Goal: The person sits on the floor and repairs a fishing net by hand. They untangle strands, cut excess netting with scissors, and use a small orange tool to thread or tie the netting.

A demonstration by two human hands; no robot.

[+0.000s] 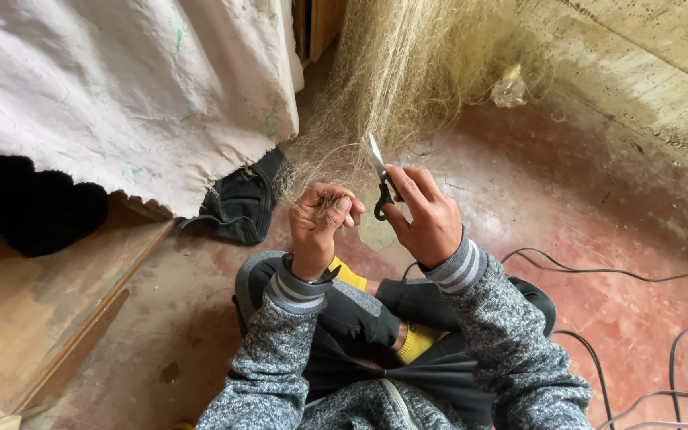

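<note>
A fine pale fishing net (408,72) hangs down from the top of the view and bunches in front of me. My left hand (320,223) is closed on a gathered tuft of its strands. Just to the right, my right hand (424,215) grips black-handled scissors (378,171), blades pointing up into the net beside the tuft. Both arms wear grey speckled sleeves with striped cuffs. A dark watch band sits on my left wrist. My crossed legs in dark trousers lie below the hands.
A white stained cloth (121,87) drapes over a low wooden platform (33,310) at left, with a black bag (240,207) under its edge. Black cables (615,275) run across the red worn floor at right. A concrete wall (646,72) rises at upper right.
</note>
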